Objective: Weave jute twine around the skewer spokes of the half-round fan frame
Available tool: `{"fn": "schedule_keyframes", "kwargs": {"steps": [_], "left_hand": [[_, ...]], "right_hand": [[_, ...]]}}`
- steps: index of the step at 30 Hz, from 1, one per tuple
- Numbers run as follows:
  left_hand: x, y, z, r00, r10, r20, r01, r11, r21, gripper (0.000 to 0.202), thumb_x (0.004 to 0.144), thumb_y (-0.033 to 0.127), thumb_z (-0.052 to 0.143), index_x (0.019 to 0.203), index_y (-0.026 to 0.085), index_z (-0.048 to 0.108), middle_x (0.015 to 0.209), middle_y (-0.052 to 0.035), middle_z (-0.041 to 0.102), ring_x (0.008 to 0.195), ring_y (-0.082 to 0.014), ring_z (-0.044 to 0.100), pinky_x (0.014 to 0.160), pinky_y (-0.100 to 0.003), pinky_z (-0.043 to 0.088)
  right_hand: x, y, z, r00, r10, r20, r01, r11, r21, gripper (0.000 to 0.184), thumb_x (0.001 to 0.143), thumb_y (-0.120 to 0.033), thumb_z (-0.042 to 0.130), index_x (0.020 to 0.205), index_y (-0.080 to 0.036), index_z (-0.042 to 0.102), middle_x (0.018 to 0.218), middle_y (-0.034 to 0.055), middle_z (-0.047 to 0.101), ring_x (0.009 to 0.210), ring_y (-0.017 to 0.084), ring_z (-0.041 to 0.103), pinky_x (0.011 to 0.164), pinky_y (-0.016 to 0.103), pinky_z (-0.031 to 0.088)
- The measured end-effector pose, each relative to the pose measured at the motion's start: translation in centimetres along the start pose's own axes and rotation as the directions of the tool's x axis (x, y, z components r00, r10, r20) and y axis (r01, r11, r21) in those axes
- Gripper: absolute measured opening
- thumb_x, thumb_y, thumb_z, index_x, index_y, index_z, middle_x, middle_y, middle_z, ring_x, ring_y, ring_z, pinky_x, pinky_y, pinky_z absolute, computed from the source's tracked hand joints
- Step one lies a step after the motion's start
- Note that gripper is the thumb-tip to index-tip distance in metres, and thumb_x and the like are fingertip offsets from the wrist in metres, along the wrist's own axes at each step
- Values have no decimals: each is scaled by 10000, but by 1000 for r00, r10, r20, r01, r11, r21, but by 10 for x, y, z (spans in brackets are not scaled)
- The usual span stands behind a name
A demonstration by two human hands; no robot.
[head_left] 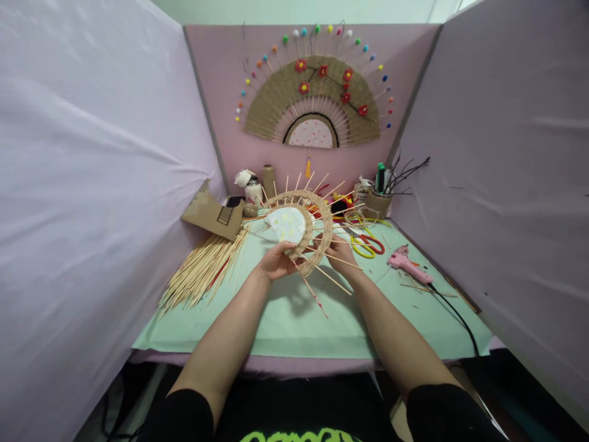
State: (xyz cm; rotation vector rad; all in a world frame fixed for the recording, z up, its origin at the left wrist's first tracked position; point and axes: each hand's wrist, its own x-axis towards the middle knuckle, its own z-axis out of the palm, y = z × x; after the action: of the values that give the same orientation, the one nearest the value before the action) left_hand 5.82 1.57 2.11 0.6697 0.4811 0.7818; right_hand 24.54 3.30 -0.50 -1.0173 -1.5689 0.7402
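A person is holding a curved, fan-shaped piece of tan woven twine (327,226) over the middle of a mint-green cloth (317,345). The left hand (277,262) is clamping its lower end, thumb at the edge of a flat, white half-round panel with pale yellow marks (285,224). The right hand (341,253), apart from the left, is curling behind the outer band; its fingertips are partly hidden, so one cannot tell whether they are pinching anything. For good handling, the left hand should probably be gripping firmly without creasing the panel, while the right should be supporting the band lightly, leaving the thin, pale wooden sticks (338,285) evenly splayed. The bands are showing a coarse, ridged weave, and the smooth, straight sticks are radiating like spokes. More loose, pale sticks (197,276) are lying heaped at the left, partly beneath a bent brown cardboard piece (209,212), while a glossy pink glue gun (409,266) is resting at the right.
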Motion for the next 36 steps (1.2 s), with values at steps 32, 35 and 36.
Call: {"fn": "schedule_keyframes", "kwargs": {"steps": [32,35,36], "left_hand": [[-15,23,-4,892,445,-77,-451,880,-148,551,781,168,418,1326,109,472,1121,-108,665,1095,-217,592,922,-316,470],[-16,22,0,907,413,-85,-421,895,-148,553,764,175,440,1311,97,483,1106,-113,669,1038,-215,620,855,-300,503],[-17,22,0,910,406,-80,-414,898,-150,554,762,176,444,1309,97,484,1104,-111,670,1019,-211,627,835,-295,510]], "right_hand": [[8,-3,-65,939,344,21,-135,425,-895,230,782,-205,508,991,-180,600,944,93,646,855,202,588,599,251,354],[27,-5,-71,975,219,-30,-115,386,-915,252,791,-157,478,1017,-170,588,994,118,629,884,224,584,641,270,372],[34,-5,-76,979,200,-37,-110,367,-924,267,796,-148,470,1038,-165,583,1022,132,620,901,233,584,656,277,381]]}}
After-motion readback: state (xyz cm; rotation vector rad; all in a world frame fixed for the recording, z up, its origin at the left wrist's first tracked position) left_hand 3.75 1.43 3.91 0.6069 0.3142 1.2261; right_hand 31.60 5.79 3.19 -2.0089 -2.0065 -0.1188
